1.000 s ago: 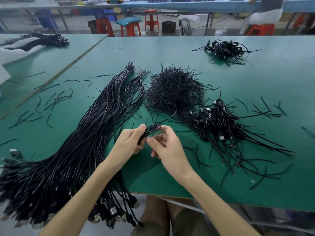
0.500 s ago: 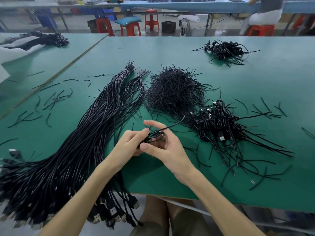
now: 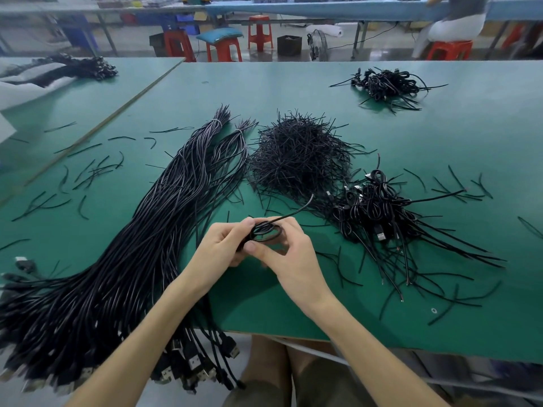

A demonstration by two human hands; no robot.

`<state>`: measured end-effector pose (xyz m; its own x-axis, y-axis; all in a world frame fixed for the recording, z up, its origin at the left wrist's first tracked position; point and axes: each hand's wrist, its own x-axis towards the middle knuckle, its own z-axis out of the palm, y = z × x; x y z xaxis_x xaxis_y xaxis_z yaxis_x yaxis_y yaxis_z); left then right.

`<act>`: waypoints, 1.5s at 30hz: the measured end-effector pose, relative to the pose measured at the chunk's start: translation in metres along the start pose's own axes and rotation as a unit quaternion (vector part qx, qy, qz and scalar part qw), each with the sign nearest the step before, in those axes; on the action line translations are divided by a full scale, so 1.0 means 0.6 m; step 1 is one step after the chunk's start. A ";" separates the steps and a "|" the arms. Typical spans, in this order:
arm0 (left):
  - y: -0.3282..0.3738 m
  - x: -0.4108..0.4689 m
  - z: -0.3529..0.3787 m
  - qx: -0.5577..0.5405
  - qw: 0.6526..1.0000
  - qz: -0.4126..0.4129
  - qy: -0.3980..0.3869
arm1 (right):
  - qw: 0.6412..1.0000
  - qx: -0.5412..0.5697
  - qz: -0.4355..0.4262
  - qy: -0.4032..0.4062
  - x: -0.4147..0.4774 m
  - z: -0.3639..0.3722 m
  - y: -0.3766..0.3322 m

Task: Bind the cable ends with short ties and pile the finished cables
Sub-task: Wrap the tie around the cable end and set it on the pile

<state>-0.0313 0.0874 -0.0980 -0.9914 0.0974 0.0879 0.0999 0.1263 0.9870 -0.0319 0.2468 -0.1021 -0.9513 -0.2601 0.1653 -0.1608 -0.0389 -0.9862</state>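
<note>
Bare table (image 3: 293,306) between cable bundle (image 3: 141,245) and finished pile (image 3: 379,212).

A matte green worktop (image 3: 440,136) fills most of the frame, and a second green worktop (image 3: 88,92) butts against it at upper left. Along the top, red plastic stools (image 3: 260,32) stand on a glossy grey floor (image 3: 379,51), one topped by a teal cushion (image 3: 219,35). A small black box (image 3: 289,45) and a round wire fan (image 3: 318,44) sit by long blue tables (image 3: 293,9).

Black coiled cable (image 3: 266,232), one end sticking up, above table.
</note>
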 end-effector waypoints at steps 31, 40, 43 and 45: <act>0.008 -0.002 0.005 0.027 0.997 0.006 0.074 | 0.976 -0.198 -0.080 0.030 -0.010 0.009 0.006; 0.011 -0.001 0.008 0.077 0.992 0.055 0.079 | 0.980 -0.175 -0.093 0.036 -0.011 0.000 0.004; 0.008 -0.002 0.007 0.079 0.994 0.057 0.052 | 0.983 -0.161 -0.072 0.041 -0.009 0.001 0.005; 0.008 -0.002 0.005 0.075 0.994 0.065 0.039 | 0.987 -0.140 -0.051 0.053 -0.007 0.000 0.006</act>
<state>-0.0295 0.0908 -0.0939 -0.9721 0.0456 0.2300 0.2338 0.2643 0.9357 -0.0284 0.2478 -0.1064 -0.9462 -0.1652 0.2784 -0.3098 0.2123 -0.9268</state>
